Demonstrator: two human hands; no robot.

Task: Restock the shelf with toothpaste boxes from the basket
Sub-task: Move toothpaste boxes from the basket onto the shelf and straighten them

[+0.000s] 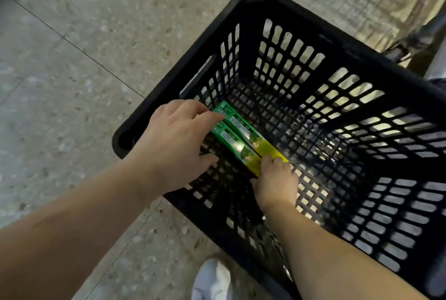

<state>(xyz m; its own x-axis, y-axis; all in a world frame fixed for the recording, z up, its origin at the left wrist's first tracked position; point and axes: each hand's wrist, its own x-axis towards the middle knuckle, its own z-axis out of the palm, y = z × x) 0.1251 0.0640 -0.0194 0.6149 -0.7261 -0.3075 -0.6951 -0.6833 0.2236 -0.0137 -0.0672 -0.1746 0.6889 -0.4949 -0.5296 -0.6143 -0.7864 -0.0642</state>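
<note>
Both hands reach into the black basket (301, 13).
Two green-yellow toothpaste boxes (243, 138) lie between them: left hand (179, 145) spread open touching their far end, right hand (275, 182) curled over the near end.

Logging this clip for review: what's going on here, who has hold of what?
A person is reaching into a black plastic basket with both bare hands. Two green-and-yellow toothpaste boxes lie side by side at the bottom. The left hand is spread over their green ends and the right hand is on their yellow ends, apparently gathering them up. The boxes are still down in the basket, and no shelf is in view. A white shoe shows on the speckled floor.
</note>
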